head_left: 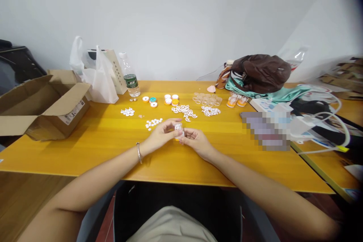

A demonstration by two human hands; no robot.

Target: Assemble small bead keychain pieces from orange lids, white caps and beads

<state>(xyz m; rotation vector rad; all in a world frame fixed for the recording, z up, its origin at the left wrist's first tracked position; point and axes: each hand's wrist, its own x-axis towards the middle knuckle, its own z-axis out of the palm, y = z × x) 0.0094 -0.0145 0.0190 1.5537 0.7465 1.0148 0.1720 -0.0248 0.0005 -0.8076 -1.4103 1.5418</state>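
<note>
Low over the table, my left hand (162,134) and my right hand (198,143) meet around a small clear-topped plastic piece (178,127). White parts show inside it, with a bit of orange at its bottom. Fingers of both hands are closed on it and hide much of its sides. Just beyond lie flat white cut-out pieces (184,110) and, further right, a second group of them (210,111). Small white round parts (153,123) are scattered near my left hand. Several white-and-orange round pieces (168,100) stand behind, one teal-topped piece (153,100) among them.
Clear plastic cups (207,100) and two clear-topped orange pieces (231,100) sit back right. More white parts (127,111) lie left. An open cardboard box (65,121), plastic bag (98,79) and water bottle (131,79) stand left; a brown bag (263,72) and cables (340,121) are right.
</note>
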